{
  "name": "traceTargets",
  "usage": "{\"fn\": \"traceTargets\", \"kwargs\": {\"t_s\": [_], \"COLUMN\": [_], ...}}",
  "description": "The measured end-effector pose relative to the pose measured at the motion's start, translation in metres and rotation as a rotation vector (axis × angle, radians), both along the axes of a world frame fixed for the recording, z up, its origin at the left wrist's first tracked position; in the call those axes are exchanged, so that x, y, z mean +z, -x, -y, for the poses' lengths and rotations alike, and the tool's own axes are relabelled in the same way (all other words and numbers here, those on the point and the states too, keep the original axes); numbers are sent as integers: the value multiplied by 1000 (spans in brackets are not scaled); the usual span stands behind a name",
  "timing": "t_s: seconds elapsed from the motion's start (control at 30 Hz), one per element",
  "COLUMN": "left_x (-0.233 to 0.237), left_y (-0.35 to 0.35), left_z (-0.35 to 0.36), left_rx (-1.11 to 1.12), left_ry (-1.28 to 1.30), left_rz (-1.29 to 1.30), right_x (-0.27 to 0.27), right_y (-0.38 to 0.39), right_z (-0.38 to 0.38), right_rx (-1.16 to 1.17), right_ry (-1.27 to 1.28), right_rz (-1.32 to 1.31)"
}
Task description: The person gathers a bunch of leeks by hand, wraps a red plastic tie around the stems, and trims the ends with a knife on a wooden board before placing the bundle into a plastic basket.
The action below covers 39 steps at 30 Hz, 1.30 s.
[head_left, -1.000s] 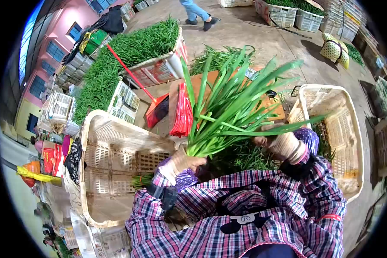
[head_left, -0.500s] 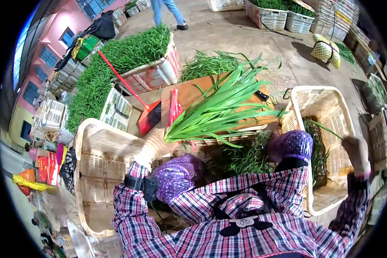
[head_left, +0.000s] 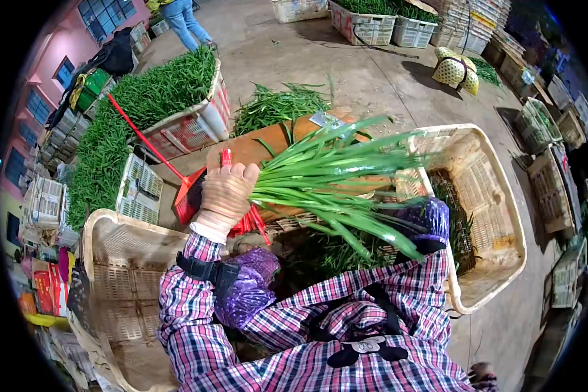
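Observation:
Gloved fingers of my left hand (head_left: 225,193) are wrapped round the base of a bunch of long green stalks (head_left: 326,173). Its leaves spread to the right, partly blurred, over a brown board (head_left: 235,149). Red strips (head_left: 249,223) show beside and below this hand. A flat metallic piece (head_left: 325,120) lies at the board's far edge. My right hand (head_left: 482,374) is low at the right, small and dark, with its fingers unclear.
An empty-looking basket (head_left: 127,281) stands at left; another (head_left: 487,196) at right holds dark stalks. Behind are leafy greens (head_left: 157,91) in crates, a loose green pile (head_left: 274,108), a red-handled broom (head_left: 144,137) and a person's legs (head_left: 184,23). Loose greens (head_left: 340,251) lie between my knees.
My right hand has moved from the right basket down toward my side; the thin stalk it held is out of sight. My left hand has turned over the bunch, whose leaves sit lower. The view has shifted.

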State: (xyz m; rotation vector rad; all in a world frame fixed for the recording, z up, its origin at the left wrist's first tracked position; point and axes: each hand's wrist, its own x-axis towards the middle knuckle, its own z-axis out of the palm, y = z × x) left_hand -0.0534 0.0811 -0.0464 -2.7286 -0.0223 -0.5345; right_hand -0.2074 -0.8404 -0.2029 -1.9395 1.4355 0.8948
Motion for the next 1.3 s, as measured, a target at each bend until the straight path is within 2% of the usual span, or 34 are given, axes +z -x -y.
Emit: {"fn": "traceTargets", "kwargs": {"t_s": [0.1, 0.17, 0.23, 0.3, 0.33, 0.37, 0.43, 0.47, 0.5, 0.57, 0.63, 0.7, 0.77, 0.83, 0.87, 0.9, 0.97, 1.03, 1.1, 1.17, 1.3], "left_x": [-8, -6, -2, 1, 2, 3, 5, 6, 7, 12, 21, 26, 34, 36, 35, 34, 34, 36, 31, 20, -15], "left_y": [-1, -1, 0, 6, 8, 10, 13, 14, 12, 9, 8, 10, 14, 18, 20, 20, 20, 22, 27, 32, 24], "left_z": [-7, -8, -7, -7, -4, -2, 2, 5, 9, 17, 27, 31, 39, 44, 46, 48, 55, 66, 79, 97, 129], "left_rx": [-58, -108, -64, -54, -52, -50, -19, -6, 2, 23, 31, 42, 35, 88, 140, 117, 127, 102, 96, 161, 243], "left_ry": [-78, -97, -89, -80, -105, -132, -135, -135, -134, -124, -170, -185, -183, -161, -135, -115, -114, -147, -117, -76, 111], "left_rz": [79, 101, 73, 60, 77, 95, 92, 102, 116, 138, 111, 88, 102, 52, -11, 27, 28, 26, 52, 14, 89], "right_x": [1, 22, 57, 101, 130, 146, 183, 185, 175, 133, 119, 81, 75, 77, 60, 61, 60, 105, 116, 105, 105], "right_y": [14, -22, -75, -133, -159, -178, -201, -205, -212, -212, -195, -175, -163, -152, -148, -138, -146, -163, -177, -188, -210], "right_z": [-96, -147, -198, -265, -310, -344, -420, -446, -473, -530, -585, -630, -670, -696, -714, -720, -742, -739, -729, -724, -698], "right_rx": [159, 305, 467, 642, 825, 787, 977, 905, 1191, 1475, 1584, 1314, 1265, 988, 933, 581, 363, 105, 18, -239, -273], "right_ry": [-183, -252, -327, -244, -207, -328, -564, -873, -1034, -1302, -1406, -1705, -1811, -2009, -2142, -2201, -2256, -2506, -2396, -2323, -2209], "right_rz": [-229, -242, -131, 47, 180, 311, 427, 401, 433, 480, 504, 373, 472, 415, 554, 414, 214, 261, 301, 278, 470]}}
